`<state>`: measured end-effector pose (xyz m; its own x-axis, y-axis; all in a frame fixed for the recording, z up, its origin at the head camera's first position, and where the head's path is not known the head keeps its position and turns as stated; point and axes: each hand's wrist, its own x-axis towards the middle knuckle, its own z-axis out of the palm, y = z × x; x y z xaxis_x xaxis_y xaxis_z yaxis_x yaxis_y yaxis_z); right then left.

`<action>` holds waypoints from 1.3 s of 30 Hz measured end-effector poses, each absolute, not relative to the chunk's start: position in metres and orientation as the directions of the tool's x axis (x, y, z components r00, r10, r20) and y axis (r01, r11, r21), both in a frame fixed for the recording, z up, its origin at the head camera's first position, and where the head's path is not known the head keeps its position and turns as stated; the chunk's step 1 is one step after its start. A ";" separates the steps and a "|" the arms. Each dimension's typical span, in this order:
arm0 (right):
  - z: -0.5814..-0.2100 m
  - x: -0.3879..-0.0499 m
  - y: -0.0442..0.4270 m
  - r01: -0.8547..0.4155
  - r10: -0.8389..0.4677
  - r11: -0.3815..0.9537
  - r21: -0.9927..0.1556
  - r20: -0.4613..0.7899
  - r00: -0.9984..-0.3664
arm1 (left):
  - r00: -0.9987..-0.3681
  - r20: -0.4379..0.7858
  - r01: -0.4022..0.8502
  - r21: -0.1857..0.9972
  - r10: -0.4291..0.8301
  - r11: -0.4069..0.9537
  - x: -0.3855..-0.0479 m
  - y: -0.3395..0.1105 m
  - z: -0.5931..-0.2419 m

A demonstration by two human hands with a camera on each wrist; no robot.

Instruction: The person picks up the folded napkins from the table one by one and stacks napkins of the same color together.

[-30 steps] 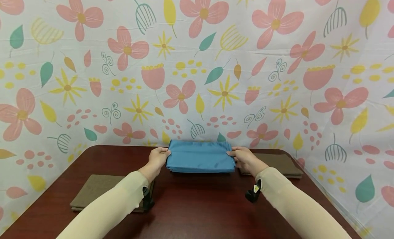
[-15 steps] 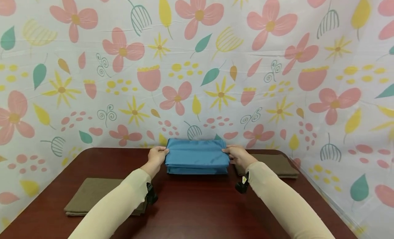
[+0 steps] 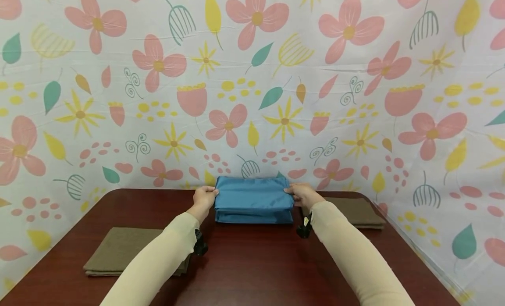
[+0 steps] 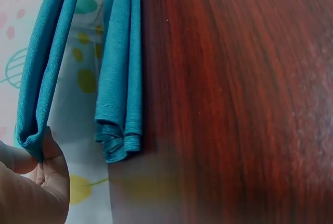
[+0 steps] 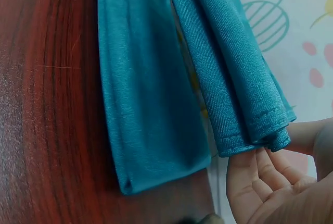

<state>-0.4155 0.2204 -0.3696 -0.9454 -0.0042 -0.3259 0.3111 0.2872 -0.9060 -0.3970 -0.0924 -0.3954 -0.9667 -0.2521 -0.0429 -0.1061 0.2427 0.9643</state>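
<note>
A folded blue cloth (image 3: 252, 193) is held level between the two hands near the table's far edge. My left hand (image 3: 203, 201) pinches its left end between thumb and fingers; in the left wrist view the fingers (image 4: 54, 169) grip the folded corner. At the opposite end my right hand (image 3: 305, 195) holds the cloth, thumb on one side and fingers on the other. Below it, another folded blue cloth (image 3: 252, 216) lies on the table, apart from the held one at both ends in the wrist views. Whether they join behind is hidden.
A folded brown cloth (image 3: 122, 249) lies at the left of the dark red wooden table (image 3: 252, 266), partly behind the left sleeve. Another brown cloth (image 3: 357, 211) sits at the back right. A flower-patterned curtain (image 3: 236, 78) hangs close behind the table.
The held blue cloth has risen or moved back slightly, so more of the lower blue cloth shows beneath it. Both hands keep their hold. The head view has shifted a little.
</note>
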 end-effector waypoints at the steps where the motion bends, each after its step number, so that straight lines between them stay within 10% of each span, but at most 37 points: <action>1: -0.371 -0.416 0.220 0.312 -0.002 0.283 -0.907 -0.325 -0.946 | -0.965 -0.041 -0.105 0.964 -0.258 0.243 -0.398 -0.092 -0.397; 27: -0.408 -0.419 0.208 0.286 0.175 0.249 -0.926 -0.247 -0.953 | -0.961 -0.111 -0.187 0.934 -0.252 0.303 -0.405 -0.096 -0.426; 39: -0.403 -0.410 0.214 0.271 0.056 0.373 -0.887 -0.270 -0.961 | -0.981 -0.191 -0.187 0.918 -0.024 0.350 -0.399 -0.112 -0.421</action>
<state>-0.4101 0.2143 -0.4033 -0.9613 0.0556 -0.2700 0.2708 0.3731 -0.8874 -0.3991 -0.1119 -0.4211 -0.9813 -0.0240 -0.1911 -0.1873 0.3505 0.9177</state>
